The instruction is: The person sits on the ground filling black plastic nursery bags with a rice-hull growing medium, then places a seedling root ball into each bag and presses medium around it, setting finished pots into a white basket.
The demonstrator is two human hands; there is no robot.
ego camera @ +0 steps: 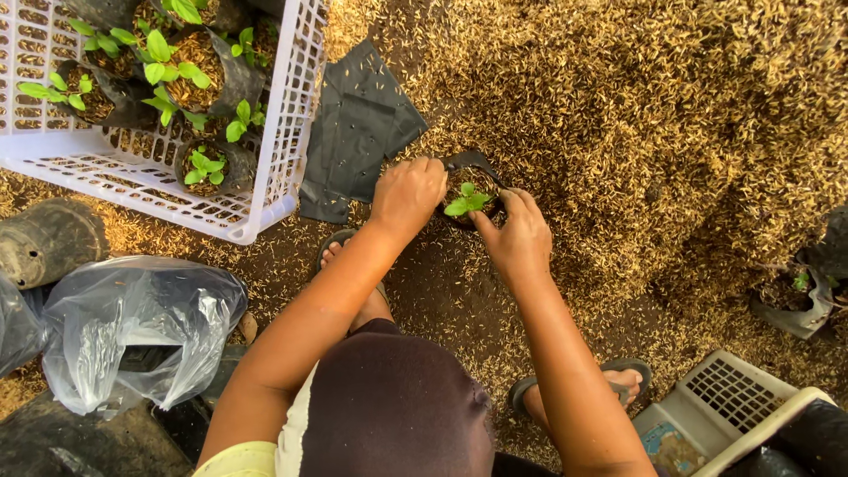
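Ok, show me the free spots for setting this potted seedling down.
Free: the near-left corner of the white crate; bare dark ground between the two feet, below the seedling bag. Crowded: the crate's far side, packed with seedlings; the left hand and right hand flank the bag.

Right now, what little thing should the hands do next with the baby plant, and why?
Probably press the husks down around the seedling. Both the left hand and the right hand are cupped around the small black bag, and the seedling stands upright in it.
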